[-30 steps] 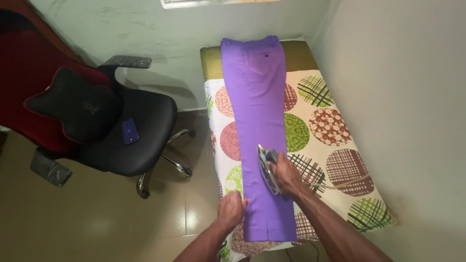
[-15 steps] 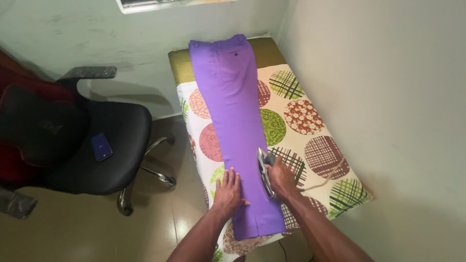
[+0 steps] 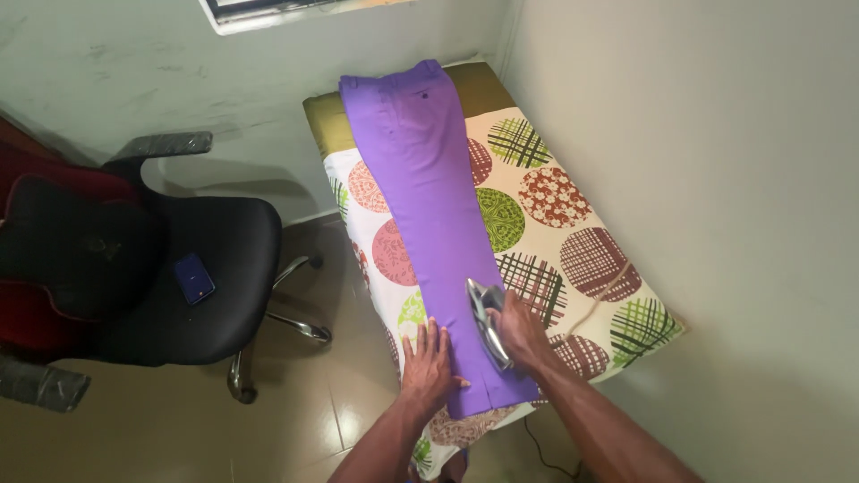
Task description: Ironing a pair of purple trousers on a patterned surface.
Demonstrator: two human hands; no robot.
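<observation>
The right hand [image 3: 521, 333] is wrapped around the handle of a grey metal clothes iron [image 3: 488, 320] that rests on the lower leg of the long purple trousers [image 3: 428, 192], near the front edge of the table covered in a cream cloth with patterned circles [image 3: 582, 215]. The left hand [image 3: 429, 362] lies flat with fingers spread, pressing the trousers' left edge just beside the iron. A black office chair [image 3: 192, 277] carrying a blue phone [image 3: 194, 278] stands well apart on the left.

One pair of purple trousers [image 3: 429, 206], one iron [image 3: 488, 320], one office chair [image 3: 179, 268], one phone [image 3: 194, 278].
</observation>
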